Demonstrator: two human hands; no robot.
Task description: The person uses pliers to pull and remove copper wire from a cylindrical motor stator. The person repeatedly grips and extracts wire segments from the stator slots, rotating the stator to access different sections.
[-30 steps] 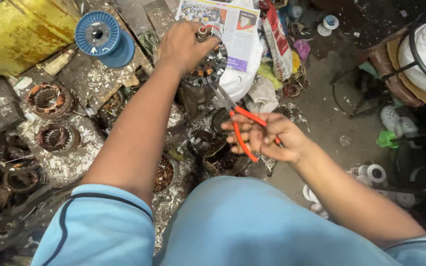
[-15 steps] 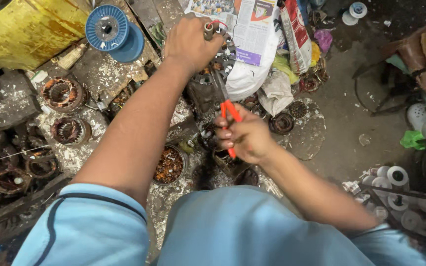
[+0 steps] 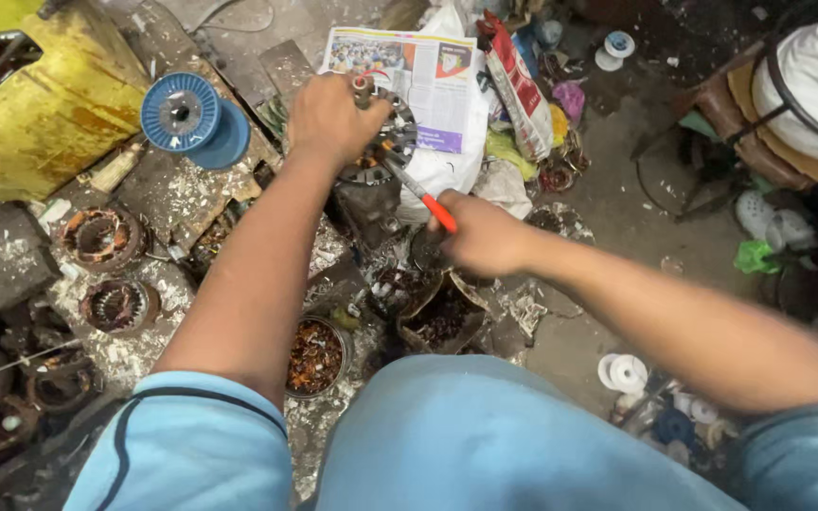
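**Two hands at a motor stator on a cluttered workshop floor**

Seen from above, a person in a light blue shirt works over a floor strewn with motor parts. The left hand [image 3: 331, 118] is clenched over the top of a round stator [image 3: 382, 151], which stands at the near edge of a spread newspaper [image 3: 423, 76]; the hand hides most of it. The right hand [image 3: 485, 237] is closed around the orange handles of a pair of pliers [image 3: 418, 194], whose metal nose points up and left and meets the stator's rim just beside the left hand. Whether the nose grips a wire cannot be told.

Left of the arms, a blue spool [image 3: 186, 118] lies on its side beside a yellow metal casing [image 3: 40, 114]. Below it, two wound stators [image 3: 101, 237] [image 3: 120, 305] sit among white scraps, with more rusty ones at the left edge. Between the arms and the person's knees stand a small tin [image 3: 316, 355] of reddish copper scraps and a torn container [image 3: 442, 322] of dark bits. A red-and-white packet [image 3: 518, 85] lies just right of the newspaper. White reels [image 3: 627, 372] rest under the right forearm, and a green scrap [image 3: 757, 255] lies at far right.
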